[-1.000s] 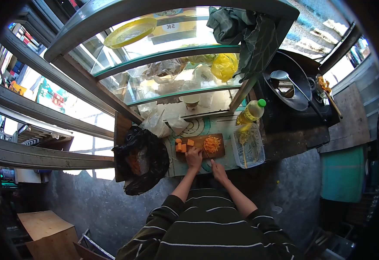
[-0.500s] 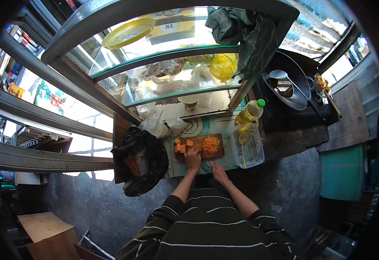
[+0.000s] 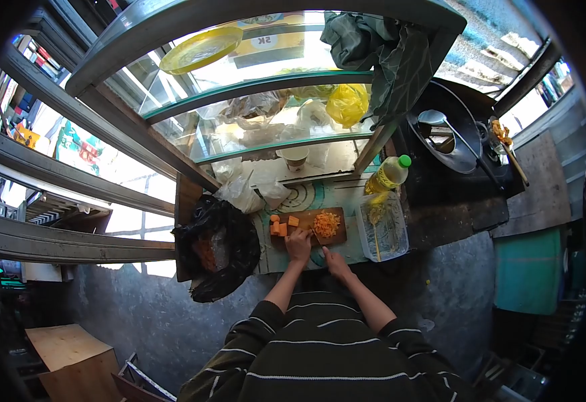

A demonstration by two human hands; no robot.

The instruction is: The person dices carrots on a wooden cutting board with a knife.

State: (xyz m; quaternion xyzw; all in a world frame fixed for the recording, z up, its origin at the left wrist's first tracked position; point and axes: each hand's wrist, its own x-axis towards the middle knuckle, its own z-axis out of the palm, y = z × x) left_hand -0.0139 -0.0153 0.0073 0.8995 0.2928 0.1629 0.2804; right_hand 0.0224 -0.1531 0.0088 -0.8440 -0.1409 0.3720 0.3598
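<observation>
A wooden cutting board (image 3: 338, 242) lies on the patterned counter. Chunks of carrot (image 3: 281, 229) sit at its left end, and a heap of finely chopped carrot (image 3: 326, 224) is on the right part. My left hand (image 3: 299, 246) rests on the board between them, its fingers drawn together on a carrot piece that they mostly hide. My right hand (image 3: 336, 264) is closed around the handle of a knife (image 3: 317, 239) at the board's front edge. The narrow blade points away from me, close to my left fingertips and the chopped heap.
A clear plastic tub (image 3: 392, 231) stands right of the board, with a green-capped oil bottle (image 3: 388, 175) behind it. To the left is an open black plastic bag (image 3: 202, 228). A glass case (image 3: 253, 144) rises behind the board. A wok (image 3: 455, 144) with a ladle sits at the far right.
My right hand and the knife have shifted slightly left and away from me. My left hand stays in nearly the same place on the board.
</observation>
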